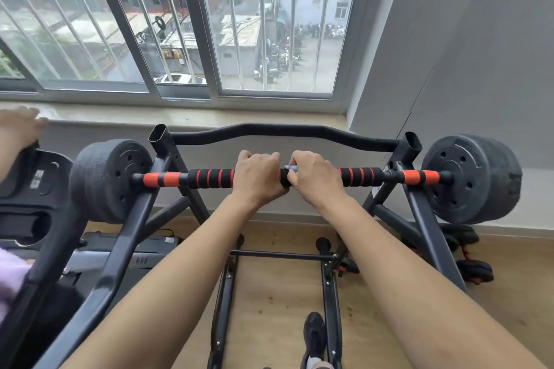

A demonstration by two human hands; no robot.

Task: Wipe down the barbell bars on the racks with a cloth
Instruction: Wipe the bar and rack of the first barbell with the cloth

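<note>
Bar [209, 178] lies across the rack [418, 204] below the window, plates [470, 180] at both ends. Left hand [259, 172] grips its middle, fingers curled over. Right hand [314, 174], just beside, clasps a blue cloth [292, 168] round the bar.

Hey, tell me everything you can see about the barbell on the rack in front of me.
The barbell lies level across the two uprights of the dark metal rack. Its middle is wrapped in black foam with orange rings; nearer each end are orange sleeves with black bands. Stacked dark, rough-looking plates cap each end. The left hand grips the middle; beside it the right hand grips too, a bit of blue cloth peeking out.
</note>
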